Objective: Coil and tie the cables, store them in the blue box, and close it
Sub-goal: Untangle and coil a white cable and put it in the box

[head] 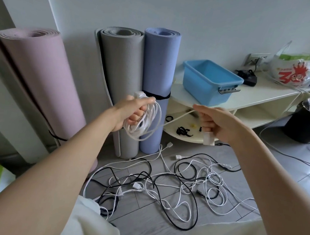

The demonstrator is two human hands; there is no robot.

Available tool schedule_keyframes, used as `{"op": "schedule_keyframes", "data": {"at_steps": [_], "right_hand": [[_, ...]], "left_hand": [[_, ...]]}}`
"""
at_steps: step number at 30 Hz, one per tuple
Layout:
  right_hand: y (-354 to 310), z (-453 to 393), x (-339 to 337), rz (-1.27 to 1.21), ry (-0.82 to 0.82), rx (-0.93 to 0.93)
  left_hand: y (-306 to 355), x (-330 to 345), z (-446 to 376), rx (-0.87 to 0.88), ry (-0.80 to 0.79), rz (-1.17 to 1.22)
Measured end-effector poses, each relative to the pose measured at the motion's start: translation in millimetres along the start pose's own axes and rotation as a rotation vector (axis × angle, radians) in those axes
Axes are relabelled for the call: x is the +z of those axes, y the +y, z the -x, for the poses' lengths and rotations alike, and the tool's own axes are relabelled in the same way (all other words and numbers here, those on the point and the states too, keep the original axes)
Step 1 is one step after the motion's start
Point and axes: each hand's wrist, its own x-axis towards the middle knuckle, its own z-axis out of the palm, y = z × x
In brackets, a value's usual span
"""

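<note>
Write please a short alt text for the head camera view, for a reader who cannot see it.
A person's left hand holds a coil of white cable while the right hand grips its free end, pulled taut between them. Behind, an open blue box sits on a cream shelf; tangled black and white cables lie on the floor below, near three rolled mats standing upright.

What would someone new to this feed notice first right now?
The two raised hands: the left hand grips a white cable coil, and the right hand pinches its free end. Below them, black and white loose cables tangle on the floor. Behind, the open blue box sits on a white shelf.
</note>
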Motion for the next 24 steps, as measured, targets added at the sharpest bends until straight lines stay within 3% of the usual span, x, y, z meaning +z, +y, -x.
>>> {"op": "schedule_keyframes", "data": {"at_steps": [5,8,10,18,24], "right_hand": [[1,-9,3,-0.435,0.019,0.179],[-4,-8,12,-0.661,-0.022,0.16],[-9,-7,19,-0.673,-0.035,0.116],[-24,13,70,0.321,0.089,-0.286],[-9,22,82,0.938,0.083,-0.62]], "left_hand": [[1,18,5,0.007,-0.125,-0.157],[-4,30,4,-0.045,-0.207,-0.146],[-9,36,1,-0.09,-0.239,-0.084],[-10,36,-8,-0.192,-0.531,0.183],[-10,43,-13,-0.072,-0.356,0.401]]}}
